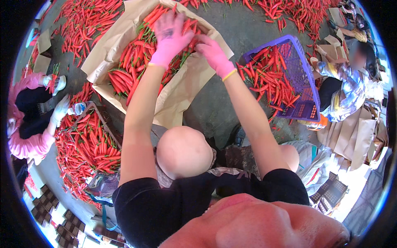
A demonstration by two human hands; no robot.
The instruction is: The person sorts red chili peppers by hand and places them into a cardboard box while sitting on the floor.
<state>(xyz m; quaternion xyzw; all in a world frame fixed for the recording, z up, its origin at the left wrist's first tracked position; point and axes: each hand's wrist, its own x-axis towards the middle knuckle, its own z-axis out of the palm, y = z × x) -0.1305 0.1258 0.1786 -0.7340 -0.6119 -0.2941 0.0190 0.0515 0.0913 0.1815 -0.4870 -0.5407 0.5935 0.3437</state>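
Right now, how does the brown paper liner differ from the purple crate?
The brown paper liner is creased and solid; the purple crate is perforated. The liner has the left hand and right hand at it; the crate has neither. Both hold red peppers.

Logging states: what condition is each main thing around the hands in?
Brown paper: opened out, edges spread
Chilies inside: heaped, uncovered
Left hand: gloved, open, on those chilies
Right hand: gloved, fingers bent, grip unclear
Purple crate: tipped over
Chilies at crate: partly spilled out
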